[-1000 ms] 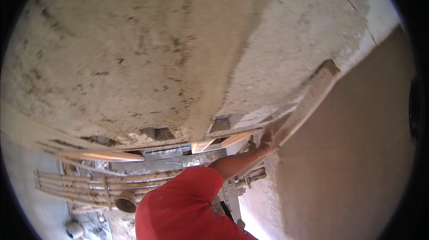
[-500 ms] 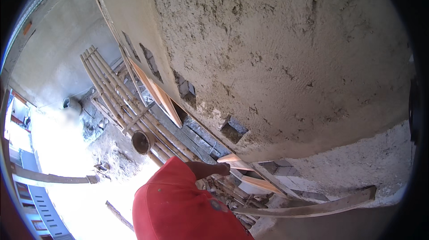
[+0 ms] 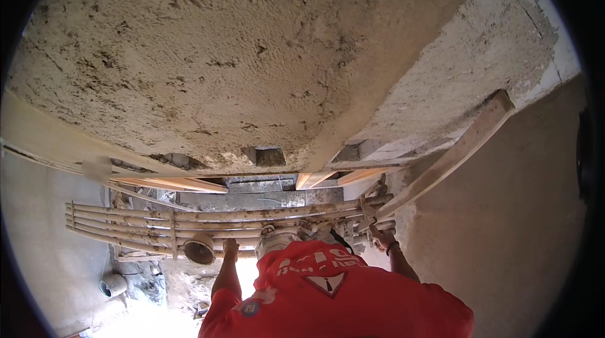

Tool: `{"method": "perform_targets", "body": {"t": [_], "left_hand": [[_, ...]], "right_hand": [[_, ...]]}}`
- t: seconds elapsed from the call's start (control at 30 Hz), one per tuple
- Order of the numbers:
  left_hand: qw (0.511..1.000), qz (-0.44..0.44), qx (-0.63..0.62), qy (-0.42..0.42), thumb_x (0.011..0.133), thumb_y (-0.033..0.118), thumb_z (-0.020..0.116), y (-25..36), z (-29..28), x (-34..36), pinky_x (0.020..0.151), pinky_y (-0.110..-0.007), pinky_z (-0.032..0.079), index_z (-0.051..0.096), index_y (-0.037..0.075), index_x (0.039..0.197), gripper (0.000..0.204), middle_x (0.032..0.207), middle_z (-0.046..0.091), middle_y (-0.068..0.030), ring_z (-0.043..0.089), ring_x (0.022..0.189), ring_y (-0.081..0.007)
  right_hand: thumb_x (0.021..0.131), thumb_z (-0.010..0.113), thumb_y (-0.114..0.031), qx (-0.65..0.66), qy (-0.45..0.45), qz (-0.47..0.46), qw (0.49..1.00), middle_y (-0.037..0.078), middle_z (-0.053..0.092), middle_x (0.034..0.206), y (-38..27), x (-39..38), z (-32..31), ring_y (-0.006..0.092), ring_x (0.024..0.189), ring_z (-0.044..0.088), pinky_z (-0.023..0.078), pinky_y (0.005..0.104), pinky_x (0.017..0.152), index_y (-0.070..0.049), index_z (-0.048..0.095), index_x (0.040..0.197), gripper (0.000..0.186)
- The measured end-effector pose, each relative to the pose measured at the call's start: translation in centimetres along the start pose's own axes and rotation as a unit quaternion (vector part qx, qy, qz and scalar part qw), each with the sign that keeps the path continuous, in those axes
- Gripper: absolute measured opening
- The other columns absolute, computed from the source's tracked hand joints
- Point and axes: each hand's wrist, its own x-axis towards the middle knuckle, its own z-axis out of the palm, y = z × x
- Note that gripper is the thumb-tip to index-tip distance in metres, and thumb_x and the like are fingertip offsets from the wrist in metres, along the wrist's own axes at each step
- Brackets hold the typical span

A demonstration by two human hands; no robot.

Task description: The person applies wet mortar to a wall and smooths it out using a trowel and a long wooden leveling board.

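— Where are your hands?

— Both are on the bamboo scaffold (image 3: pixel 208 218). My left hand (image 3: pixel 230 248) is closed around a lower pole of it, just beside the metal pan (image 3: pixel 199 250) hanging there. My right hand (image 3: pixel 380 235) grips the scaffold's right end, where the poles are lashed together.

— And the long plank?

— The wooden plank (image 3: pixel 450 156) slants up from that same end of the scaffold, against the rough plastered wall (image 3: pixel 252 67) above it. My red shirt (image 3: pixel 334 300) sits below the scaffold.
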Motion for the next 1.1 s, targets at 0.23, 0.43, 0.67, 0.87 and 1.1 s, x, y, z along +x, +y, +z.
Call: {"method": "perform_targets", "body": {"t": [0.23, 0.43, 0.67, 0.87, 1.1], "left_hand": [[0.940, -0.191, -0.283, -0.009, 0.096, 0.036, 0.047, 6.5, -0.7, -2.9, 0.051, -0.034, 0.036, 0.049, 0.021, 0.113, 0.023, 0.092, 0.060, -0.0027, 0.060, 0.065, -0.0226], [0.934, -0.189, -0.299, -0.044, 0.096, 0.028, 0.054, 8.9, -2.8, -2.1, 0.047, -0.030, 0.035, 0.045, 0.014, 0.135, 0.043, 0.090, 0.062, -0.0048, 0.061, 0.062, -0.0218], [0.942, -0.191, -0.270, -0.049, 0.096, 0.028, 0.052, 10.5, -3.3, -0.5, 0.049, -0.034, 0.037, 0.053, 0.015, 0.125, 0.032, 0.095, 0.064, -0.0061, 0.065, 0.069, -0.0261], [0.945, -0.173, -0.274, -0.045, 0.096, 0.027, 0.048, 11.9, -2.6, -0.8, 0.050, -0.035, 0.036, 0.052, 0.018, 0.124, 0.030, 0.092, 0.063, -0.0041, 0.061, 0.064, -0.0234], [0.948, -0.130, -0.286, -0.045, 0.098, 0.032, 0.044, 12.5, -1.6, -1.9, 0.050, -0.035, 0.034, 0.053, 0.019, 0.110, 0.020, 0.085, 0.061, -0.0028, 0.059, 0.063, -0.0232]], "right_hand": [[0.085, 0.070, -0.025, 0.003, 0.009, 0.151, 0.989, 0.004, 0.051, 0.063, 7.0, -1.9, 2.4, 0.0143, 0.047, 0.050, 0.042, 0.0309, 0.041, -0.006, 0.060, 0.092, 0.024], [0.086, 0.071, -0.022, 0.027, 0.044, 0.197, 0.979, 0.006, 0.053, 0.069, 10.5, -2.2, 2.4, 0.0176, 0.056, 0.055, 0.050, 0.0346, 0.047, -0.001, 0.059, 0.087, 0.024], [0.088, 0.066, -0.038, 0.078, 0.049, 0.126, 0.988, 0.006, 0.052, 0.057, 8.5, -1.8, 2.2, 0.0171, 0.043, 0.048, 0.036, 0.0333, 0.039, -0.005, 0.058, 0.078, 0.036], [0.084, 0.070, -0.022, 0.082, 0.058, 0.088, 0.991, 0.007, 0.047, 0.051, 7.6, -0.4, 2.9, 0.0178, 0.039, 0.045, 0.030, 0.0359, 0.036, -0.003, 0.054, 0.075, 0.026], [0.085, 0.071, -0.028, 0.087, 0.068, 0.111, 0.988, 0.007, 0.054, 0.055, 9.4, 1.8, 2.5, 0.0181, 0.040, 0.048, 0.036, 0.0352, 0.037, -0.003, 0.061, 0.072, 0.030]]}}
